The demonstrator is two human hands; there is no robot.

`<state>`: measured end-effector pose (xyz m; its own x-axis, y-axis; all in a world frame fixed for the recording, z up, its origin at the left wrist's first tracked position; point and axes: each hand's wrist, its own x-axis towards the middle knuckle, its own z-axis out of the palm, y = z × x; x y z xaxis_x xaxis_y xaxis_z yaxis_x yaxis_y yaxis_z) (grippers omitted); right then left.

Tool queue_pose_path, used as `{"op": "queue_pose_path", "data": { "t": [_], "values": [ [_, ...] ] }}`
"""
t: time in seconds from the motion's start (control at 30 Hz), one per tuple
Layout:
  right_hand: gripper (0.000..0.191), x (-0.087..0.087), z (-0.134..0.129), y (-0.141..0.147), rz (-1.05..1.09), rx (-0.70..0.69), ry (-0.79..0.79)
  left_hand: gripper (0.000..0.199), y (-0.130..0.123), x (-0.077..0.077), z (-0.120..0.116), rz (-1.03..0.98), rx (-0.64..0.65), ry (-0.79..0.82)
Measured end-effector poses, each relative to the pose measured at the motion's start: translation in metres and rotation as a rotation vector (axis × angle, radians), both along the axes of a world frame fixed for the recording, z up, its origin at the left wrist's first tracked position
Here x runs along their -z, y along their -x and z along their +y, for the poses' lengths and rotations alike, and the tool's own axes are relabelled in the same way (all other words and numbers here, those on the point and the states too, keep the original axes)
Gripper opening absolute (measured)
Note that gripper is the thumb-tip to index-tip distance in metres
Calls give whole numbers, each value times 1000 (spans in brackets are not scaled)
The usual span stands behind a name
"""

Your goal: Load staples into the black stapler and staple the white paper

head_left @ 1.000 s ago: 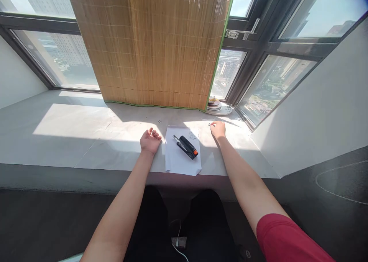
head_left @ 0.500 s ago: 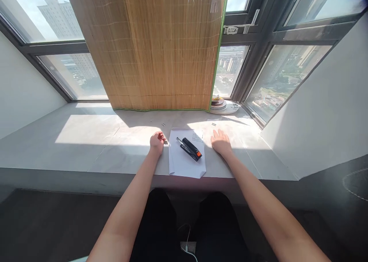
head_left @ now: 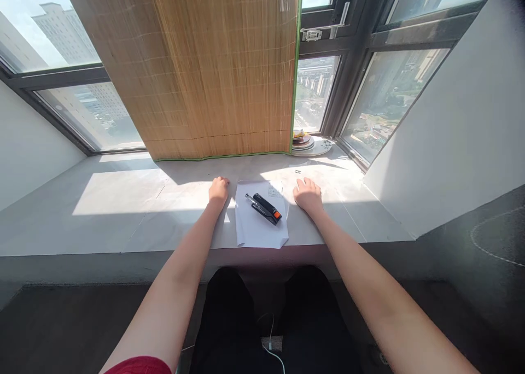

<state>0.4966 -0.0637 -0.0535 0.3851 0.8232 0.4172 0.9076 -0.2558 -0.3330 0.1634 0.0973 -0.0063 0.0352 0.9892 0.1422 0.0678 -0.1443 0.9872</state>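
White sheets of paper [head_left: 258,234] lie on the pale window ledge [head_left: 110,229]. On top of them rests a black stapler [head_left: 266,209] with an orange patch at its lower right end. Left of the paper, my left hand [head_left: 219,191] is on the ledge with its fingers curled in; whether anything is inside them is hidden. To the right of the sheets, my right hand [head_left: 308,193] lies palm down with fingers apart, holding nothing. Small dark staple-like marks [head_left: 297,171] show on the ledge just beyond it.
A bamboo blind [head_left: 213,79] hangs over the window behind the ledge. Stacked plates [head_left: 305,143] stand at its lower right corner. White walls close both sides. A white cable [head_left: 270,344] runs between the person's dark-clothed legs.
My left hand has turned over from palm partly up to knuckles up. The view has shifted slightly, and a red sleeve now shows at the lower left. The stapler still rests on the paper.
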Motion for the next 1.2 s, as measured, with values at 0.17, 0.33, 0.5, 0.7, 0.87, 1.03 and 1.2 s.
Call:
{"op": "queue_pose_path", "data": {
  "t": [0.17,0.33,0.5,0.7,0.87,1.03,1.2],
  "values": [
    [51,-1,0,2,12,13,3,34,4,-3,-36,116,-84,-122],
    [44,-8,2,2,23,29,5,23,-5,-2,-81,226,-32,-138],
    [29,-30,-13,17,290,-156,-92,15,-15,1,-115,225,146,-210],
    [33,-32,-44,68,389,-672,-240,21,-14,-1,-118,121,354,-231],
    [34,-19,-45,78,310,-676,-189,20,-12,0,-113,19,314,-205],
    [34,-16,-45,68,287,-665,-204,23,-7,9,-107,183,294,-415],
    [32,-17,-47,66,314,-711,-196,10,-6,13,-102,422,332,-639]
  ]
}}
